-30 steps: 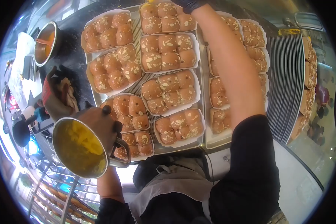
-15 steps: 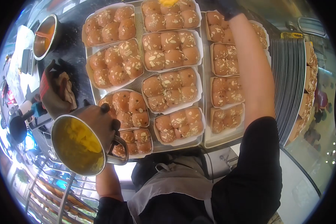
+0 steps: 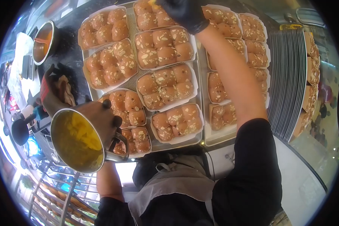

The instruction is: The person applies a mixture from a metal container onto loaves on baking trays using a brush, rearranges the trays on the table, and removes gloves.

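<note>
My left hand [image 3: 98, 117], in a dark glove, is wrapped round the side of a metal jug [image 3: 55, 148] near its handle. Yellow lumps [image 3: 83, 136] that look like butter lie inside the jug. At the top edge my right hand [image 3: 184, 14], in a black glove, has its fingers closed at a small yellow lump [image 3: 154, 5]. That lump is at the surface of a bun loaf [image 3: 146, 18], partly out of frame. Below it, almond-topped bun loaves [image 3: 164, 47] sit in white paper cases on a perforated tray [image 3: 133, 28].
A second tray [image 3: 216, 141] with more loaves lies under my right forearm. Stacked trays [image 3: 288, 83] stand at the right. At the left are a metal bowl [image 3: 45, 47], a dark red-marked glove [image 3: 51, 94], and a crumpled cloth [image 3: 67, 92]. A rack [image 3: 66, 196] stands lower left.
My right hand has come leftward and down into view, and the yellow lump has shifted left over the top loaf. The jug stays in my left hand, almost unmoved.
</note>
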A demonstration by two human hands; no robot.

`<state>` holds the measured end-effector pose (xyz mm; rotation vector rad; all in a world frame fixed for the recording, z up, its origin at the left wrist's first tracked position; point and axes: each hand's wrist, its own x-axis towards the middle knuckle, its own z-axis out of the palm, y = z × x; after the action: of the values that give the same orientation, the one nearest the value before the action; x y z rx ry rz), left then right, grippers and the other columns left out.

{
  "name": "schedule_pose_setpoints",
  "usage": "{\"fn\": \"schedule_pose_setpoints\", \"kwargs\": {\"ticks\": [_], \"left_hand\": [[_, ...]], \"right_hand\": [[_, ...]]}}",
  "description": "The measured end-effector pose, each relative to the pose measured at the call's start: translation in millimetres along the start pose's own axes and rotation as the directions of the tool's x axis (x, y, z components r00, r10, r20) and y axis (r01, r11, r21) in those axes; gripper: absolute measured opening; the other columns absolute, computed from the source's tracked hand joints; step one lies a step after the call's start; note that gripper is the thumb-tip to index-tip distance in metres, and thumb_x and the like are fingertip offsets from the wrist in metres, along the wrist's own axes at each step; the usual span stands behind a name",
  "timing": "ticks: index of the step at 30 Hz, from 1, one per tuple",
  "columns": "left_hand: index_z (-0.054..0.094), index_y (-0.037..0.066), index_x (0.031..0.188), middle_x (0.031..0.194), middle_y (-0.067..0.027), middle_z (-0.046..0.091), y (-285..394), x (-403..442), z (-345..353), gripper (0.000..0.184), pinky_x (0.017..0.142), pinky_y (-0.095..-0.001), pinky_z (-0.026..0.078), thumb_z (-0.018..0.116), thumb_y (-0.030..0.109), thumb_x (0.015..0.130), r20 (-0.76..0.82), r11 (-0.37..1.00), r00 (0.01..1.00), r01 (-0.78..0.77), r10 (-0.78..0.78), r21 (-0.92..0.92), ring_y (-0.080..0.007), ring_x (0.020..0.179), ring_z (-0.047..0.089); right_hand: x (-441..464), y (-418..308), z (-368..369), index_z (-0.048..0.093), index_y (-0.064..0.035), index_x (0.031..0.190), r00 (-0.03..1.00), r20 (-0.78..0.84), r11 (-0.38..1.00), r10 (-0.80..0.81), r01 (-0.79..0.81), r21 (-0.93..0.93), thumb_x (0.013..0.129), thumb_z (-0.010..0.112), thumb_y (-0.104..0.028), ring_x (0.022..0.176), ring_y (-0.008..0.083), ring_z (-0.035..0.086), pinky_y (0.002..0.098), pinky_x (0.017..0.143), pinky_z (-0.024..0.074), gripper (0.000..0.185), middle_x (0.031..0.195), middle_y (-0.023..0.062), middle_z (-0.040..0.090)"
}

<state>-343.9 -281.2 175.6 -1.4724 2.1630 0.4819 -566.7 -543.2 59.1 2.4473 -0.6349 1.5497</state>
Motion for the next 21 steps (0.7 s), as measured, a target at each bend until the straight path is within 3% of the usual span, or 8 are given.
{"fn": "schedule_pose_setpoints", "kwargs": {"ticks": [1,2,4,8,12,16,18,21], "left_hand": [[0.068,0.011,0.061,0.067,-0.0106,0.064,0.9,0.4,-1.1,0.011,0.066,-0.0388,0.053,0.068,0.018,0.070,-0.001,1.000,1.000,-0.001,0.001,0.003,-0.0286,0.068,0.066],[0.068,0.011,0.061,0.068,-0.0105,0.064,0.6,1.6,-1.5,0.011,0.066,-0.0388,0.053,0.068,0.018,0.070,-0.001,1.000,1.000,-0.001,0.001,0.005,-0.0286,0.068,0.066],[0.069,0.011,0.062,0.068,-0.0105,0.064,1.7,-1.5,-0.7,0.011,0.066,-0.0388,0.053,0.068,0.018,0.069,0.000,1.000,1.000,-0.002,0.002,0.006,-0.0286,0.068,0.066],[0.069,0.011,0.062,0.068,-0.0105,0.064,4.8,-4.3,0.4,0.011,0.066,-0.0388,0.053,0.068,0.018,0.069,-0.006,1.000,1.000,-0.011,0.011,0.008,-0.0286,0.069,0.066],[0.069,0.011,0.062,0.069,-0.0104,0.064,11.1,2.0,-2.0,0.011,0.067,-0.0387,0.053,0.068,0.018,0.069,-0.019,0.999,0.999,-0.035,0.036,0.010,-0.0285,0.069,0.066],[0.069,0.010,0.063,0.069,-0.0104,0.064,7.0,7.0,-4.1,0.011,0.067,-0.0387,0.053,0.068,0.019,0.069,-0.021,0.999,0.999,-0.042,0.043,0.022,-0.0285,0.070,0.066],[0.069,0.010,0.063,0.069,-0.0104,0.064,7.0,2.8,-2.4,0.011,0.067,-0.0387,0.053,0.068,0.019,0.069,-0.022,0.999,0.999,-0.039,0.040,0.020,-0.0285,0.070,0.066],[0.069,0.010,0.063,0.070,-0.0104,0.064,2.4,0.5,-0.3,0.011,0.067,-0.0387,0.053,0.068,0.019,0.069,-0.030,0.999,0.999,-0.034,0.035,0.018,-0.0285,0.070,0.066]], "right_hand": [[-9.0,0.5,-0.9,0.068,-0.0001,0.087,0.840,0.200,0.770,0.504,-0.542,0.337,0.092,0.066,-0.018,0.058,0.0245,0.063,0.0372,0.059,0.0482,0.019,0.067,0.0154,0.064],[-7.4,10.1,-5.8,0.068,-0.0001,0.087,0.840,0.199,0.770,0.505,-0.542,0.337,0.092,0.066,-0.018,0.058,0.0245,0.063,0.0372,0.059,0.0482,0.019,0.067,0.0154,0.064],[-4.2,40.9,-21.6,0.068,0.0009,0.086,0.456,0.177,0.413,0.872,-0.881,0.231,0.092,0.065,-0.020,0.058,0.0287,0.062,0.0393,0.057,0.0463,0.022,0.068,0.0177,0.064],[-13.1,53.3,-43.9,0.068,-0.0005,0.086,0.686,0.075,0.690,0.724,-0.723,-0.036,0.091,0.066,-0.020,0.059,0.0314,0.062,0.0392,0.056,0.0460,0.020,0.071,0.0171,0.066],[-6.1,-1.2,-31.7,0.070,-0.0034,0.086,0.969,0.237,0.987,-0.072,0.104,-0.126,0.087,0.069,-0.019,0.065,0.0355,0.064,0.0420,0.056,0.0466,0.015,0.075,0.0185,0.067],[-9.8,-20.9,-27.2,0.069,-0.0011,0.087,0.975,-0.029,0.960,0.219,-0.210,0.185,0.089,0.068,-0.019,0.063,0.0333,0.065,0.0410,0.057,0.0472,0.018,0.073,0.0187,0.067],[-17.6,7.2,-39.7,0.069,0.0011,0.084,0.655,0.065,0.648,0.753,-0.755,0.099,0.091,0.067,-0.020,0.062,0.0304,0.067,0.0392,0.057,0.0475,0.022,0.069,0.0181,0.066],[-11.6,6.3,-59.4,0.067,0.0041,0.079,0.487,0.156,0.506,0.859,-0.855,-0.113,0.094,0.065,-0.022,0.061,0.0258,0.067,0.0373,0.056,0.0463,0.030,0.066,0.0180,0.066]]}}
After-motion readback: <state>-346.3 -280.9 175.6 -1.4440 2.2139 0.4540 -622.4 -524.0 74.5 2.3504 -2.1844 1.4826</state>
